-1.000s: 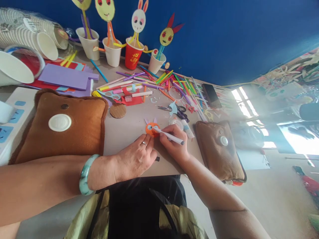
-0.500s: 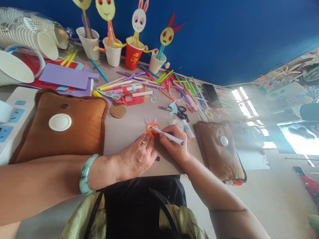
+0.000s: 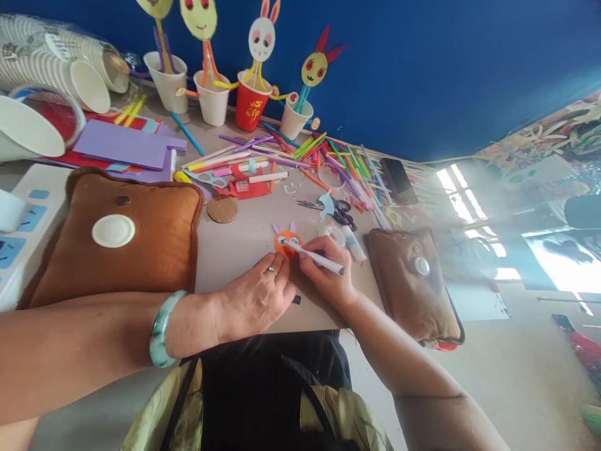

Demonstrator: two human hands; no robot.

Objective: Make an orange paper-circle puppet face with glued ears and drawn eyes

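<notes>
A small orange paper face with purple ears and pale blue eyes lies on the table. My left hand, fingers bent and close together, presses down its lower edge. In my right hand is a white marker pen, gripped in a pinch, its tip over the eyes of the face. A dark end of something, perhaps a cap, shows beside my left thumb; the rest is hidden by the hand.
Brown cushions, one on the left and one on the right, flank my hands. Beyond lie a cardboard disc, scissors, a glue tube and many coloured sticks. Paper cups with face puppets, including a red cup, line the blue wall.
The pen in my right hand has shifted very slightly left, and more of the right eye on the face shows. My left hand stays in place.
</notes>
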